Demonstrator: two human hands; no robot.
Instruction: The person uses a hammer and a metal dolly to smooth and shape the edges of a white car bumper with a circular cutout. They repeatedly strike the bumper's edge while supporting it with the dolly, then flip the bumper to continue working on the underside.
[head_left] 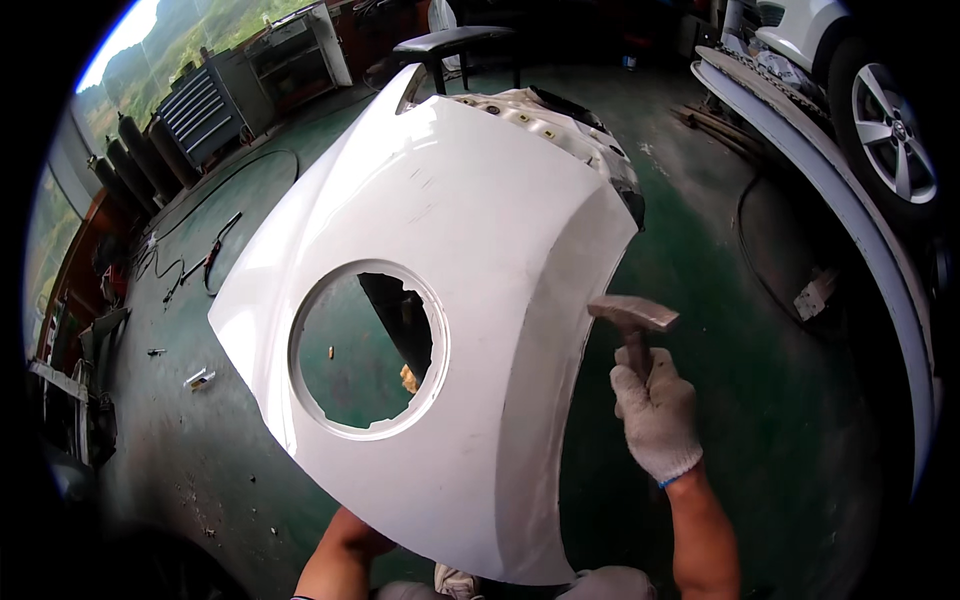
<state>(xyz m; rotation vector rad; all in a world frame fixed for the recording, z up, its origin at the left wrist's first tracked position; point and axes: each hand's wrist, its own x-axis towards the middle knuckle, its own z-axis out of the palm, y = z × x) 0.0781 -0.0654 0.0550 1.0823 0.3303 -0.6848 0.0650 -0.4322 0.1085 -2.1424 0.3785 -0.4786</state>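
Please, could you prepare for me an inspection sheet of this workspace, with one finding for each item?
Surface: green floor, worn, with small debris at lower left.
Work things: white body panel with a round opening and dark scuff marks; hammer at its right edge, contact unclear.
Clutter: small white-and-yellow item on the floor, at left.
Hands: gloved right hand grips the hammer; left hand hidden by the panel, only the left forearm shows.
Cables: dark hose at left; dark cable at right.
Surroundings: grey drawer cabinet, dark cylinders, car wheel.
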